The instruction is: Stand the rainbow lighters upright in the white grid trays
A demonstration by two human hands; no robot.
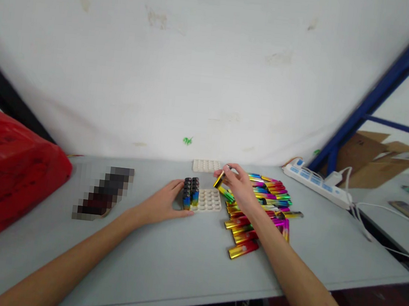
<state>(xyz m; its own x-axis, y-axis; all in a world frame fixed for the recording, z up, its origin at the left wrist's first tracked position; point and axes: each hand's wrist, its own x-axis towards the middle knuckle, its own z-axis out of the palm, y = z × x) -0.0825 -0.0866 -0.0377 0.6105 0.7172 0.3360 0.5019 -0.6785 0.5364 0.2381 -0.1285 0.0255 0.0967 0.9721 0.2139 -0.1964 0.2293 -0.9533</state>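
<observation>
A white tray (211,200) with round holes lies on the grey table, and several shiny lighters (190,193) stand upright in its left end. My left hand (164,202) rests on the table against the tray's left side, fingers curled around it. My right hand (238,186) hovers above the tray's right edge and pinches one gold lighter (219,180) held at a tilt. Right of the tray lies a pile of rainbow-coloured lighters (262,208).
A second white tray (206,165) lies by the back wall. A red plastic bag (5,171) sits at the left. A white power strip (316,184) with cables lies at the right. A blurred dark object (103,193) is left of the tray.
</observation>
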